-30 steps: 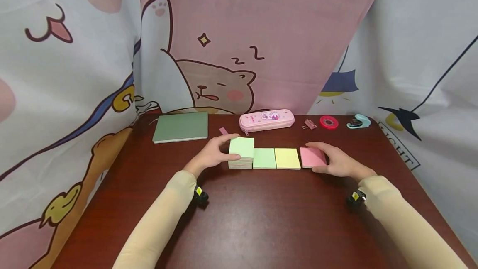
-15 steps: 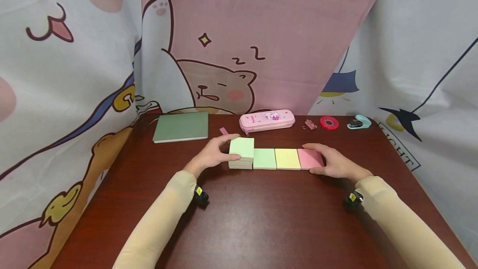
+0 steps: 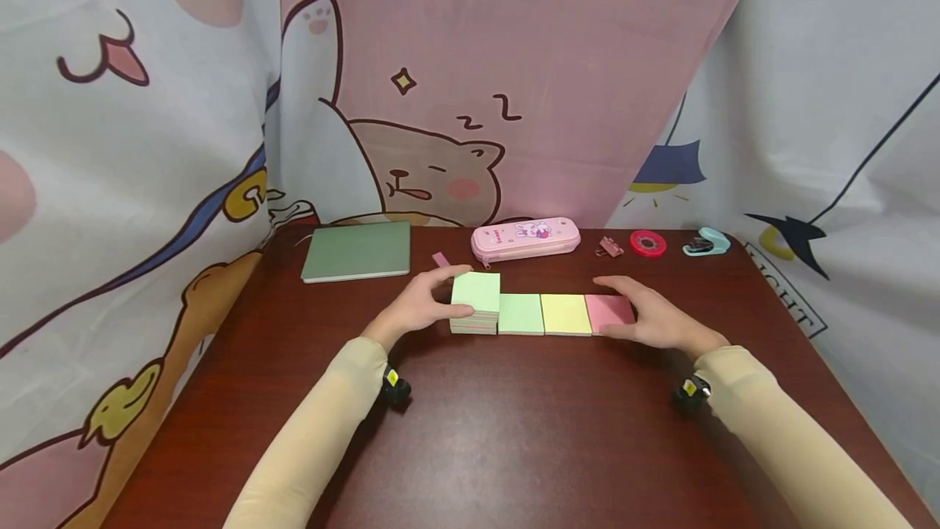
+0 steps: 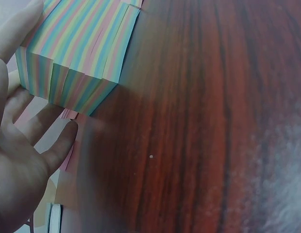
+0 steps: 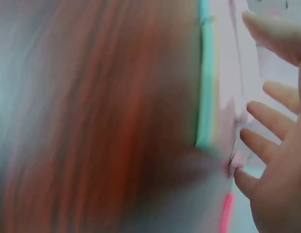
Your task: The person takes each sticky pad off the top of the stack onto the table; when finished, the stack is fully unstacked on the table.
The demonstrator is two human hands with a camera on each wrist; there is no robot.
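A tall stack of sticky notes (image 3: 476,292) with a light green top stands mid-table. My left hand (image 3: 415,301) grips its left side, thumb in front and fingers behind. Striped layered edges of the stack (image 4: 75,41) show in the left wrist view. To its right, in one row, lie a thin green sticky note pad (image 3: 520,314), a yellow pad (image 3: 566,314) and a pink pad (image 3: 607,311). Around the pink pad's right end hovers my right hand (image 3: 654,317), fingers and thumb spread. In the right wrist view that hand (image 5: 281,141) is apart from the pad (image 5: 207,87).
Along the back of the brown table (image 3: 470,431) lie a green notebook (image 3: 357,251), a pink pencil case (image 3: 525,239), a pink binder clip (image 3: 610,246), a red ring-shaped roll (image 3: 648,244) and a light blue tape dispenser-like item (image 3: 707,242). Curtains stand behind.
The pink pad has slid left against the yellow pad, pushed by my right hand. That hand has since loosened and risen slightly off it. My left hand stays on the stack.
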